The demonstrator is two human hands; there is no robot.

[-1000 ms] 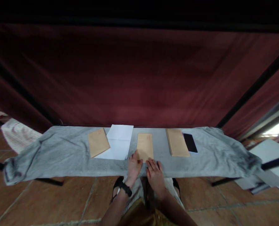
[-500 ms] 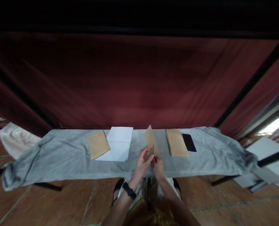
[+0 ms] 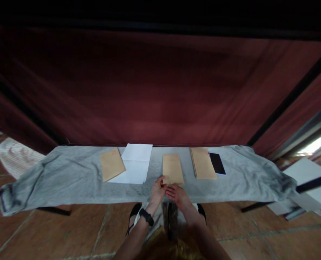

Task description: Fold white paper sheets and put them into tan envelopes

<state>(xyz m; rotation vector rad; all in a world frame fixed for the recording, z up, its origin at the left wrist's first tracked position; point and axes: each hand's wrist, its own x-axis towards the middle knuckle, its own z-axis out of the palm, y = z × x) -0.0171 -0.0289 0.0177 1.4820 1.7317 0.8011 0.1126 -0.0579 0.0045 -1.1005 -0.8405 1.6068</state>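
A brown paper envelope [image 3: 172, 167] lies flat on the grey cloth in front of me. At its lower left corner, my left hand [image 3: 157, 190], with a black watch on the wrist, pinches the edge between thumb and fingers. My right hand [image 3: 178, 195] is by the lower edge, fingers stretched toward the left hand and holding nothing. To the right is a stack of brown envelopes [image 3: 203, 164]. Another brown envelope [image 3: 112, 165] rests partly over white paper sheets [image 3: 137, 162] on the left.
A dark phone [image 3: 217, 163] lies beside the envelope stack. Grey cloth [image 3: 76, 180] covers the narrow bench. Behind it hangs a dark red fabric panel [image 3: 160, 97], with black metal legs at both sides. White boards [image 3: 309, 180] stand at the far right.
The centre envelope was raised and tilted with both hands at its lower end; now it lies flat. My right hand has come off it and its fingers have straightened.
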